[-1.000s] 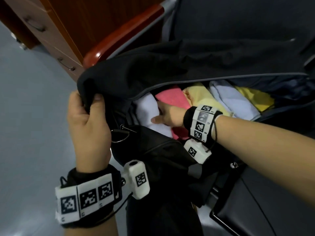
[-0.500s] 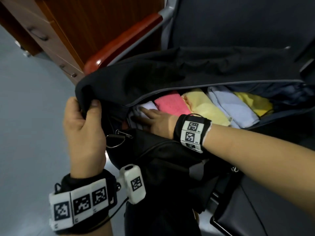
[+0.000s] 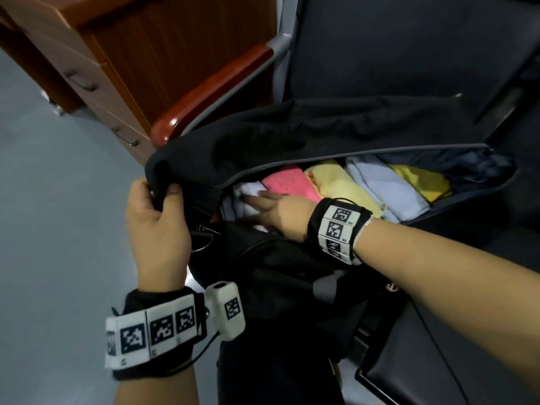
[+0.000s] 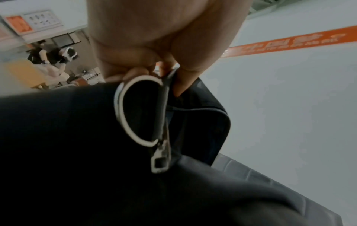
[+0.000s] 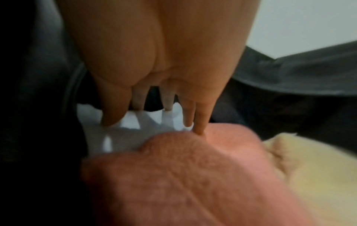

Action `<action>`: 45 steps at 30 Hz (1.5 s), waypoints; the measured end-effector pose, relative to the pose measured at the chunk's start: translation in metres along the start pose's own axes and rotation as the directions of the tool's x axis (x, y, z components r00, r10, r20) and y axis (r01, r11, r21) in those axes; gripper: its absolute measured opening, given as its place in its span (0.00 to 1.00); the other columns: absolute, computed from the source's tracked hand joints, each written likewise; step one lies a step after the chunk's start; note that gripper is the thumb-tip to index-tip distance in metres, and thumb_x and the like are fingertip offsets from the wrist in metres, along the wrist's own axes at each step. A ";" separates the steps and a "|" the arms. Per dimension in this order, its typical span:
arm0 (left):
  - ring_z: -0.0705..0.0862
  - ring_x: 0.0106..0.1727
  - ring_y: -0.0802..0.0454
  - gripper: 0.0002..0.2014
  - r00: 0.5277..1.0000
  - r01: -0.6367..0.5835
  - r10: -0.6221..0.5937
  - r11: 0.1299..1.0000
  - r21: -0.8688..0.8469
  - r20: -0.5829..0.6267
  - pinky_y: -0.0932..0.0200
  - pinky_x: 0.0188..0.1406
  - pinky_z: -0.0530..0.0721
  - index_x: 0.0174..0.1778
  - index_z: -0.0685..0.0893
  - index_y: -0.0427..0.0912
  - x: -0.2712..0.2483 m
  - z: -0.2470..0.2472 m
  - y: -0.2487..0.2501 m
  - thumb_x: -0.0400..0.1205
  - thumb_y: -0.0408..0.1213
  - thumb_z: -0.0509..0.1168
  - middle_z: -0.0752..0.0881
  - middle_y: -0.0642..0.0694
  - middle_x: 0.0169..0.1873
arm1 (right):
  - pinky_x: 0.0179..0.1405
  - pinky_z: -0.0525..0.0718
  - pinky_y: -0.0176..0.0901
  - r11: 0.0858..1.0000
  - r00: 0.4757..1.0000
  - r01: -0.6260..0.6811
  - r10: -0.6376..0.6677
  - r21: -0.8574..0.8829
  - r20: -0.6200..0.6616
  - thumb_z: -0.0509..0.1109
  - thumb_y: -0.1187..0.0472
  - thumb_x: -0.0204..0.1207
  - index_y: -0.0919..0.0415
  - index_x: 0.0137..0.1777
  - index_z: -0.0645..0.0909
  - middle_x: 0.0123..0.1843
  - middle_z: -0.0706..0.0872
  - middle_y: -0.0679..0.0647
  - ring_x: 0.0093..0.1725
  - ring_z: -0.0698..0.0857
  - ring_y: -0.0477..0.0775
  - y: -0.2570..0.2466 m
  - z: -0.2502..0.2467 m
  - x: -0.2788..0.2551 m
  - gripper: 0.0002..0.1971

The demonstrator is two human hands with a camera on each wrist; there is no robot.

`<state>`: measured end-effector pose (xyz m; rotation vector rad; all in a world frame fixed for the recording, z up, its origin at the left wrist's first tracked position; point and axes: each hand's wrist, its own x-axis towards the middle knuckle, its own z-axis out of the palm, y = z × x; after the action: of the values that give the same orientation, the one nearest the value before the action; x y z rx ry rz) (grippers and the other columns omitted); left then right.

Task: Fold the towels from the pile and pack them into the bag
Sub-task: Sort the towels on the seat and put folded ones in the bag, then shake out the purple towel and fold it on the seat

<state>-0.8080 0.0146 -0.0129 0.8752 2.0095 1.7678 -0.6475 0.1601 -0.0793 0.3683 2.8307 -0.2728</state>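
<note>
Towels, folded, five visible: white towel (image 3: 248, 197) at the left end of the open black bag (image 3: 263, 141), then pink towel (image 3: 289, 185), pale yellow towel (image 3: 342, 185), light blue towel (image 3: 385, 188), yellow towel (image 3: 420, 182), packed side by side. Right hand (image 3: 280, 211): fingers straight, slightly spread, pressing the white towel beside the pink one. Left hand (image 3: 157, 226): fingers and thumb pinching the bag's end fabric. Metal ring (image 4: 135, 110) and zipper pull (image 4: 160, 160) hang below. Bag rests on a dark chair (image 3: 409, 54) with red-brown armrest (image 3: 210, 92); wooden drawers (image 3: 87, 68) behind.
</note>
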 end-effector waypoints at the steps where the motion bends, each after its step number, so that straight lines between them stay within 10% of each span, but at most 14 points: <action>1: 0.82 0.41 0.57 0.06 1.000 0.013 -0.012 1.000 0.024 -0.008 0.42 0.48 0.85 0.41 0.78 0.67 -0.003 -0.001 0.001 0.79 0.47 0.64 0.83 0.60 0.38 | 0.70 0.76 0.58 1.000 1.000 -0.023 0.023 0.017 -0.008 0.61 0.57 0.84 0.43 0.83 0.66 0.88 0.52 0.57 0.79 0.67 0.67 0.000 -0.003 -0.011 0.27; 5: 0.85 0.39 0.60 0.22 0.998 0.063 -0.065 0.995 0.079 0.027 0.41 0.53 0.87 0.65 0.73 0.67 -0.021 0.000 0.012 0.77 0.41 0.65 0.84 0.58 0.41 | 0.73 0.73 0.52 0.978 0.985 -0.163 0.170 0.129 -0.039 0.62 0.59 0.84 0.46 0.84 0.63 0.86 0.62 0.55 0.79 0.70 0.60 -0.008 -0.009 -0.059 0.29; 9: 0.77 0.75 0.41 0.35 0.987 0.013 -0.053 0.967 0.253 0.150 0.35 0.75 0.76 0.83 0.63 0.51 -0.046 0.008 0.026 0.78 0.37 0.65 0.77 0.39 0.74 | 0.71 0.76 0.52 0.930 0.948 -0.259 0.297 0.259 -0.118 0.64 0.60 0.83 0.48 0.83 0.65 0.83 0.67 0.52 0.78 0.71 0.57 -0.025 -0.009 -0.114 0.29; 13: 0.63 0.82 0.34 0.33 0.975 -0.049 -0.058 0.884 0.466 0.213 0.40 0.83 0.62 0.82 0.69 0.43 -0.091 0.031 0.047 0.79 0.35 0.67 0.64 0.33 0.82 | 0.69 0.77 0.51 0.879 0.887 -0.358 0.425 0.314 -0.179 0.67 0.57 0.81 0.47 0.84 0.64 0.80 0.69 0.50 0.76 0.72 0.54 -0.044 -0.003 -0.184 0.31; 16: 0.72 0.75 0.36 0.24 0.932 -0.201 0.030 0.872 0.447 0.361 0.44 0.79 0.66 0.72 0.81 0.41 -0.137 0.063 0.064 0.78 0.31 0.67 0.77 0.36 0.73 | 0.64 0.81 0.54 0.805 0.800 -0.462 0.559 0.371 -0.217 0.66 0.55 0.82 0.44 0.83 0.64 0.76 0.72 0.45 0.73 0.75 0.52 -0.055 0.007 -0.259 0.29; 22: 0.85 0.61 0.46 0.11 0.760 -0.300 0.073 0.921 0.250 0.645 0.50 0.68 0.80 0.57 0.88 0.43 -0.262 0.177 0.102 0.79 0.31 0.68 0.88 0.44 0.57 | 0.62 0.81 0.53 0.502 0.456 -0.661 0.859 0.558 -0.233 0.65 0.52 0.83 0.43 0.74 0.75 0.68 0.80 0.43 0.66 0.80 0.51 -0.072 0.052 -0.450 0.19; 29: 0.85 0.56 0.51 0.10 0.395 -0.468 0.132 0.881 0.076 0.909 0.50 0.63 0.83 0.54 0.88 0.48 -0.453 0.316 0.136 0.81 0.32 0.67 0.88 0.48 0.53 | 0.55 0.85 0.51 0.107 0.005 -0.696 0.990 0.710 -0.143 0.68 0.55 0.78 0.47 0.66 0.81 0.58 0.87 0.47 0.58 0.85 0.52 -0.107 0.156 -0.678 0.16; 34: 0.87 0.53 0.51 0.09 0.191 -0.510 0.114 0.860 -0.001 0.975 0.53 0.61 0.83 0.51 0.90 0.45 -0.586 0.376 0.136 0.80 0.29 0.67 0.90 0.47 0.49 | 0.60 0.83 0.51 -0.143 -0.219 -0.631 0.976 0.763 0.002 0.67 0.63 0.76 0.52 0.70 0.80 0.66 0.86 0.52 0.62 0.84 0.57 -0.126 0.252 -0.787 0.21; 37: 0.88 0.52 0.49 0.10 0.112 -0.508 0.067 0.861 0.000 0.991 0.56 0.60 0.83 0.49 0.91 0.42 -0.645 0.396 0.123 0.78 0.26 0.68 0.91 0.45 0.46 | 0.66 0.80 0.54 -0.192 -0.242 -0.661 0.970 0.726 0.036 0.66 0.68 0.75 0.51 0.74 0.77 0.76 0.76 0.53 0.71 0.79 0.60 -0.121 0.295 -0.818 0.27; 40: 0.88 0.51 0.49 0.10 0.066 -0.516 0.022 0.857 0.015 0.998 0.58 0.58 0.83 0.48 0.91 0.41 -0.679 0.407 0.111 0.78 0.25 0.67 0.91 0.45 0.46 | 0.67 0.80 0.59 -0.182 -0.151 -0.754 0.983 0.631 0.104 0.64 0.70 0.75 0.48 0.81 0.68 0.84 0.63 0.53 0.77 0.72 0.64 -0.106 0.321 -0.825 0.34; 45: 0.87 0.50 0.54 0.10 0.041 -0.515 -0.004 0.857 0.025 0.999 0.64 0.56 0.82 0.50 0.91 0.43 -0.692 0.404 0.096 0.79 0.27 0.68 0.91 0.49 0.47 | 0.59 0.82 0.52 -0.207 -0.122 -0.817 0.974 0.538 0.190 0.67 0.66 0.78 0.54 0.67 0.82 0.66 0.76 0.57 0.65 0.79 0.63 -0.087 0.342 -0.830 0.18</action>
<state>-0.0144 -0.1069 -0.0970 1.9844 1.1211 0.2985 0.1840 -0.1830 -0.1475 2.7033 1.6032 -0.6060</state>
